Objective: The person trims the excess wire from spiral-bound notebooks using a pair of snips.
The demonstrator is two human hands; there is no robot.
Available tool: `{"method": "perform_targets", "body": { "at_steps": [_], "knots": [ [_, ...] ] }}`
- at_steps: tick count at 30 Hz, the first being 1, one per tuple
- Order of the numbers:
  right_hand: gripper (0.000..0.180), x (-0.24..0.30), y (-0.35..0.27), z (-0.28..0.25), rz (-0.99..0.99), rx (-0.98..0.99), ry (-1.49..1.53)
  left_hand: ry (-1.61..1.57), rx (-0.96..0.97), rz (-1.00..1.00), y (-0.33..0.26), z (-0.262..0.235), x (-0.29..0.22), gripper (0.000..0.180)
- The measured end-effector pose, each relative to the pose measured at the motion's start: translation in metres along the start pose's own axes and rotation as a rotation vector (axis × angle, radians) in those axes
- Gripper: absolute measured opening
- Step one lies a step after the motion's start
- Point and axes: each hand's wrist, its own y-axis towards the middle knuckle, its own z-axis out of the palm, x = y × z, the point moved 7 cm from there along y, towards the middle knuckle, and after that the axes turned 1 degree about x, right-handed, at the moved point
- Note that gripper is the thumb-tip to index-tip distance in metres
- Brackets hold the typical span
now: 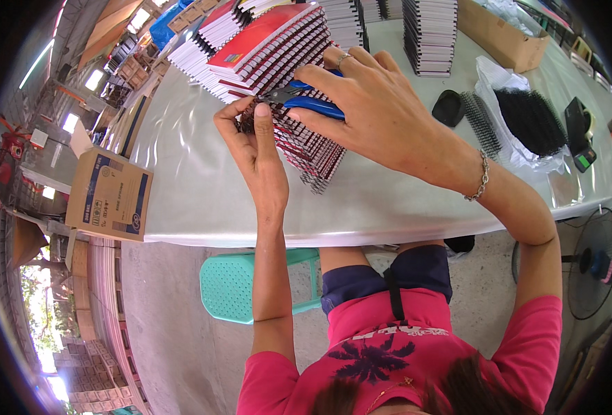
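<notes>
A stack of spiral-bound notebooks with red covers (268, 43) sits at the near middle of the table, coil edges facing right. My right hand (396, 128) is closed around blue-handled cutting pliers (317, 107). The pliers' metal jaws lie by the dark coil ends at the stack's near corner. There my left hand (268, 166) grips the edge of a notebook between thumb and fingers. My left fingers partly hide the coil at that corner, so I cannot tell whether the jaws are closed on it.
More bound notebooks (430, 34) stand at the back. To the right lie black coils (530, 117) on white plastic, a dark rounded object (448, 108) and a tape dispenser (580, 135). Cardboard boxes (503, 34) (109, 194) flank the table. A green stool (230, 283) and a fan (592, 263) stand nearby.
</notes>
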Motion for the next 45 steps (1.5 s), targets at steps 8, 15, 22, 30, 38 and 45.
{"method": "perform_targets", "body": {
  "at_steps": [8,15,22,30,38,45],
  "knots": [
    [0.031,-0.007,0.000,0.015,0.044,0.114,0.085,0.009,0.011,0.007,-0.001,0.002,-0.001,0.028],
    [0.035,-0.008,-0.012,-0.003,0.038,-0.063,0.047,-0.099,-0.085,-0.066,-0.005,-0.001,0.004,0.029],
    [0.039,-0.005,-0.015,0.004,-0.011,0.004,-0.004,-0.098,-0.060,-0.012,-0.004,0.001,0.004,0.026],
    [0.035,-0.002,-0.008,0.010,-0.043,-0.036,0.049,-0.089,0.027,-0.050,-0.009,0.001,0.011,0.023],
    [0.035,-0.011,-0.014,0.012,0.087,0.072,0.127,-0.120,-0.054,-0.091,-0.011,-0.001,0.013,0.027],
    [0.040,-0.012,-0.025,0.006,0.025,0.025,-0.006,-0.010,-0.038,0.009,-0.012,-0.004,0.016,0.030]
  ]
}}
